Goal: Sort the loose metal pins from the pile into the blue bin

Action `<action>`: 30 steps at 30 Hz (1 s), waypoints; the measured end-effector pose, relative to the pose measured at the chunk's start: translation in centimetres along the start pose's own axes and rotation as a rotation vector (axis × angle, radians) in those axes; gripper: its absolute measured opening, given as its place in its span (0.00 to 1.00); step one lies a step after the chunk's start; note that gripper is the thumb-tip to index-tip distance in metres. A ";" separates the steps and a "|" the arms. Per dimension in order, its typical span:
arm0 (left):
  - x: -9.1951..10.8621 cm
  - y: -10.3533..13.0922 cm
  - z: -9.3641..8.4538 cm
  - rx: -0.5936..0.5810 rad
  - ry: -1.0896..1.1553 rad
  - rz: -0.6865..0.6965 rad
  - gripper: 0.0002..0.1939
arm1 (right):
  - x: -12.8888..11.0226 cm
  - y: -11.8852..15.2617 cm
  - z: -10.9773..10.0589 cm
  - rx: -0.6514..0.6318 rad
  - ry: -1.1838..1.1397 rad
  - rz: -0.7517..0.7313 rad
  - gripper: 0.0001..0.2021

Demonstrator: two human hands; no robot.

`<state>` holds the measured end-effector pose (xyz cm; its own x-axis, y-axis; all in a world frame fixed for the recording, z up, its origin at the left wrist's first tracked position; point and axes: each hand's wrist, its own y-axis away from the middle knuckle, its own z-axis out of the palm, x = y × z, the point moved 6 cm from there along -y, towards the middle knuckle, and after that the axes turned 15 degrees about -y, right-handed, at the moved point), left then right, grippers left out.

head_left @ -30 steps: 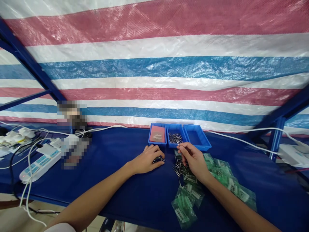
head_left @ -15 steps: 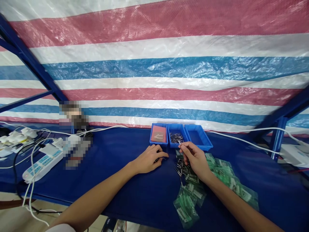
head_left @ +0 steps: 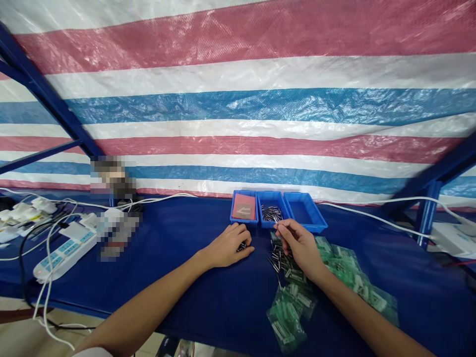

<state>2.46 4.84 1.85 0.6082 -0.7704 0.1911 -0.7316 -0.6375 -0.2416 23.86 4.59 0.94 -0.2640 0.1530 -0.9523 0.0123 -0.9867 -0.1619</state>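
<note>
My left hand [head_left: 231,246] rests on the table with its fingers curled round several thin dark metal rods [head_left: 242,246], which show between thumb and forefinger. Thumb and forefinger of my right hand [head_left: 299,248] are pinched together just in front of the middle blue tray [head_left: 262,222]; what they hold is too small to make out. More thin metal rods [head_left: 271,213] lie in that tray. Below my right hand is a loose heap of metal rods [head_left: 275,260], partly covered by the hand. Small clear packets with green contents [head_left: 285,317] lie in front of the heap.
A left blue tray [head_left: 234,218] holds a pink sheet and a small clear packet; the right blue tray [head_left: 316,225] stands beside the middle one. More green packets [head_left: 349,267] lie right of my wrist. A power strip [head_left: 67,255] with white cables occupies the table's left side.
The fingers of my left hand have drawn in, its thumb and forefinger pulling slightly left with the rods. My right hand has hardly moved and stays pinched.
</note>
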 end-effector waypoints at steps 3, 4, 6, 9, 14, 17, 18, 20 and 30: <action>0.0 0.0 0.1 -0.009 0.005 -0.005 0.12 | 0.0 0.0 0.0 0.004 -0.006 0.000 0.20; 0.0 0.0 0.1 -0.009 0.005 -0.004 0.11 | 0.1 0.0 0.0 0.005 -0.005 0.001 0.20; -0.1 0.0 0.1 -0.005 0.001 -0.003 0.08 | 0.2 -0.1 0.0 0.003 -0.006 0.005 0.19; 0.0 0.0 0.1 0.007 -0.005 -0.002 0.05 | 0.4 -0.1 0.0 0.000 -0.013 0.008 0.19; 0.0 0.0 0.2 0.000 -0.008 -0.020 0.01 | 0.4 -0.1 -0.1 0.008 -0.011 0.008 0.20; -0.1 0.0 0.2 -0.001 -0.008 -0.025 0.05 | 0.2 0.0 0.0 0.011 -0.010 0.009 0.20; -0.1 0.0 0.2 0.002 -0.008 -0.023 0.06 | 0.2 0.0 0.0 0.010 -0.008 0.011 0.20; -0.1 0.0 0.2 0.008 -0.008 -0.020 0.08 | 0.3 -0.1 0.0 0.008 -0.003 0.014 0.19; -0.4 0.1 0.4 -0.018 -0.015 -0.050 0.04 | 0.1 0.0 0.2 -0.004 0.003 0.011 0.20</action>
<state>2.33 5.07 1.35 0.6484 -0.7378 0.1878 -0.7057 -0.6750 -0.2153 23.68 4.60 0.92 -0.2612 0.1418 -0.9548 0.0189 -0.9882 -0.1519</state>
